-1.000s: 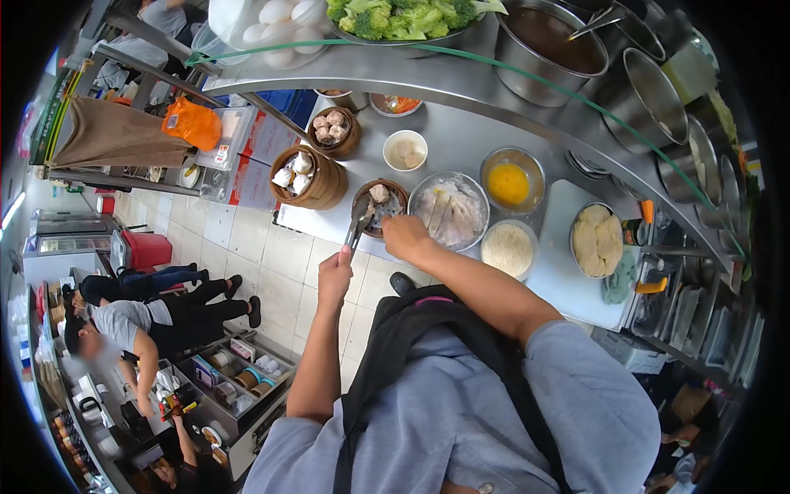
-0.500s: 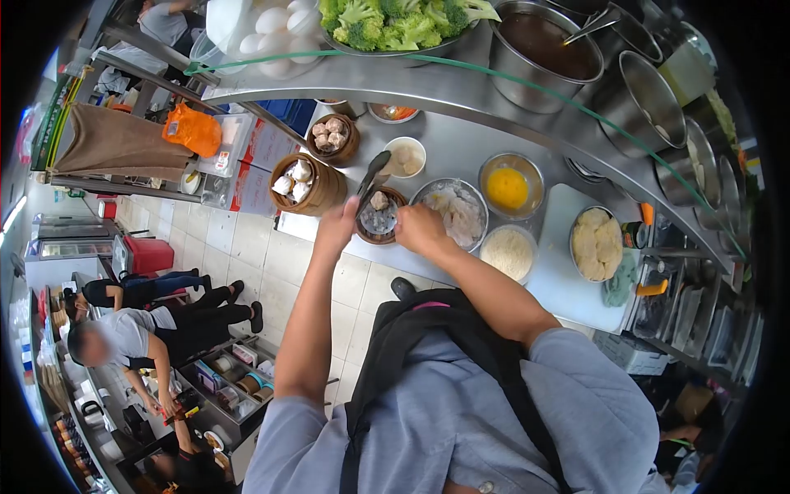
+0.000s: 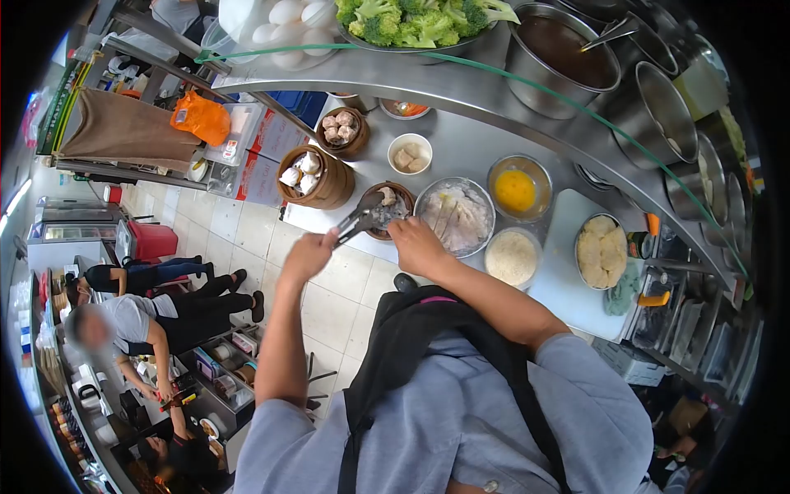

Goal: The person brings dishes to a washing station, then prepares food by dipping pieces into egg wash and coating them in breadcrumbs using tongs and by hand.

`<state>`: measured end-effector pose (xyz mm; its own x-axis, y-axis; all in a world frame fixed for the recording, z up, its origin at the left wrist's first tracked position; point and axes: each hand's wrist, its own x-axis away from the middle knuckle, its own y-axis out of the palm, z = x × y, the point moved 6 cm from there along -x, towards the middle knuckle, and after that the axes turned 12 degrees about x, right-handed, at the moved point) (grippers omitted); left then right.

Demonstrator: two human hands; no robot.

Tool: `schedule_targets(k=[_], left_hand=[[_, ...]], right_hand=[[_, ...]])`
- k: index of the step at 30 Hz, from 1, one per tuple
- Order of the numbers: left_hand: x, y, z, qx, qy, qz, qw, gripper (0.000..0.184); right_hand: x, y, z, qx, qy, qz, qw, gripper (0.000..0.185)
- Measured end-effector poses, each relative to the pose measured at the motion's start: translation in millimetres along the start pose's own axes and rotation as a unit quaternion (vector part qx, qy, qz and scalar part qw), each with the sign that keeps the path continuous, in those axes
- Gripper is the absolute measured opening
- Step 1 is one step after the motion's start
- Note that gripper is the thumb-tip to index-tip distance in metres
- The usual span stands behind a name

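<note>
Dark tongs (image 3: 355, 222) are gripped in my left hand (image 3: 309, 256), their tips reaching into a small bamboo steamer (image 3: 397, 189) beside a dumpling (image 3: 388, 196). My right hand (image 3: 418, 245) is closed at the steamer's right rim; its fingertips are too small to make out. To the right sits a metal bowl of white, floury food (image 3: 455, 217). Above the steamer stands a white cup (image 3: 410, 154) with pale pieces in it. Taller steamers with white dumplings (image 3: 301, 173) and pinkish dumplings (image 3: 340, 128) stand to the left.
Bowls of yellow egg (image 3: 515, 190), crumbs (image 3: 511, 257) and pale dough-like pieces (image 3: 601, 252) lie right, near a white cutting board (image 3: 553, 280). A metal shelf (image 3: 461, 78) with broccoli (image 3: 415, 20), eggs and pots overhangs the counter. Co-workers (image 3: 140, 321) stand at the lower left.
The tongs swung up toward the cup, then came back down into the small steamer. My left hand has moved left and slightly down. My right hand stays near the rim.
</note>
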<state>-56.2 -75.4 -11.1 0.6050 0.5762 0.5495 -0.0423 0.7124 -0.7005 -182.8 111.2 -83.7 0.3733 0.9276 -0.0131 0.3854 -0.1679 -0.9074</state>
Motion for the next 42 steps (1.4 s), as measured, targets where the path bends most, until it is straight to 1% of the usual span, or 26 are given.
schedule_targets(k=[1, 2, 3, 5, 6, 8, 12, 14, 16, 20, 21, 23, 25, 26, 29, 30, 31, 33, 34, 35, 36, 37, 39, 41, 42], left_hand=[[-1.1, 13.8, -15.5, 0.016, -0.019, -0.002, 1.000, 0.068], [0.7, 25.1, -20.8, 0.048, -0.007, 0.016, 0.999, 0.068], [1.8, 35.5, -21.7, 0.082, 0.004, 0.034, 0.996, 0.067], [0.8, 51.6, -21.1, 0.094, -0.006, 0.043, 0.995, 0.066], [-0.2, 57.6, -21.3, 0.101, -0.014, 0.050, 0.994, 0.065], [-2.2, 67.2, -20.7, 0.113, -0.016, 0.059, 0.992, 0.064], [-1.3, 78.5, -17.2, 0.126, -0.027, 0.069, 0.989, 0.062], [-2.8, 84.5, -16.0, 0.133, -0.029, 0.072, 0.988, 0.062], [-3.1, 86.1, -11.1, 0.138, -0.017, 0.100, 0.985, 0.065], [-8.9, 95.4, -4.8, 0.137, -0.025, 0.105, 0.985, 0.065], [-11.6, 97.9, -4.3, 0.142, -0.012, 0.115, 0.983, 0.063], [-15.2, 104.1, -5.5, 0.147, 0.002, 0.126, 0.981, 0.061], [-17.2, 109.9, -4.3, 0.162, 0.013, 0.119, 0.979, 0.056], [-19.3, 112.4, -6.7, 0.166, 0.030, 0.137, 0.976, 0.053], [-26.9, 116.1, -20.0, 0.168, 0.045, 0.142, 0.974, 0.050], [-26.7, 113.1, -21.0, 0.193, 0.077, 0.162, 0.965, 0.048], [-26.0, 112.9, -26.8, 0.194, 0.080, 0.164, 0.964, 0.048], [-27.9, 112.0, -34.4, 0.236, 0.085, 0.134, 0.959, 0.046], [-31.0, 112.1, -39.5, 0.249, 0.092, 0.132, 0.955, 0.048], [-32.4, 111.2, -44.0, 0.250, 0.094, 0.131, 0.955, 0.048], [-31.5, 110.2, -45.0, 0.268, 0.090, 0.105, 0.954, 0.049], [-31.3, 108.6, -45.1, 0.284, 0.087, 0.079, 0.951, 0.050], [-34.6, 109.1, -48.8, 0.312, 0.083, 0.062, 0.944, 0.053], [-42.4, 118.4, -59.2, 0.360, 0.054, 0.024, 0.931, 0.054], [-41.2, 116.4, -61.1, 0.360, 0.054, 0.025, 0.931, 0.054]], right_hand=[[-1.0, -2.1, -7.5, 0.028, -0.008, -0.036, 0.999, 0.034], [-1.7, -1.0, -12.6, 0.057, -0.017, -0.072, 0.996, 0.035], [-2.6, 6.2, -13.3, 0.059, -0.019, -0.074, 0.995, 0.035], [-6.3, 22.5, -14.7, 0.149, -0.040, -0.022, 0.988, 0.040], [-8.3, 26.8, -15.5, 0.152, -0.044, -0.024, 0.987, 0.040], [-10.0, 39.1, -13.8, 0.206, -0.037, -0.060, 0.976, 0.046], [-9.9, 44.4, -17.4, 0.221, -0.038, -0.060, 0.973, 0.047], [-11.1, 50.0, -17.7, 0.221, -0.032, -0.082, 0.971, 0.047], [-10.7, 50.8, -18.0, 0.221, -0.034, -0.078, 0.972, 0.046], [-13.3, 54.4, -19.0, 0.224, -0.033, -0.066, 0.972, 0.043], [-14.7, 53.8, -19.0, 0.226, -0.033, -0.065, 0.971, 0.043], [-16.7, 57.3, -18.1, 0.207, -0.022, -0.103, 0.973, 0.050], [-17.0, 55.4, -20.6, 0.218, -0.024, -0.104, 0.970, 0.051], [-17.4, 54.3, -21.5, 0.227, -0.026, -0.106, 0.968, 0.051], [-17.6, 51.8, -23.1, 0.227, -0.019, -0.096, 0.969, 0.051], [-17.2, 48.0, -24.7, 0.231, -0.020, -0.101, 0.967, 0.051], [-16.0, 49.2, -25.3, 0.234, -0.020, -0.099, 0.967, 0.051], [-15.6, 53.9, -22.4, 0.231, -0.019, -0.093, 0.968, 0.053], [-13.8, 57.5, -21.2, 0.233, -0.018, -0.092, 0.968, 0.053], [-12.0, 59.3, -21.3, 0.237, -0.022, -0.071, 0.969, 0.054], [-11.4, 55.9, -23.3, 0.241, -0.026, -0.049, 0.969, 0.055], [-12.5, 54.5, -23.8, 0.242, -0.025, -0.048, 0.969, 0.055], [-13.0, 55.4, -22.7, 0.233, -0.006, -0.096, 0.968, 0.059], [-15.9, 50.8, -23.7, 0.230, 0.000, -0.109, 0.967, 0.060], [-16.5, 50.2, -24.4, 0.225, 0.006, -0.124, 0.966, 0.061]])
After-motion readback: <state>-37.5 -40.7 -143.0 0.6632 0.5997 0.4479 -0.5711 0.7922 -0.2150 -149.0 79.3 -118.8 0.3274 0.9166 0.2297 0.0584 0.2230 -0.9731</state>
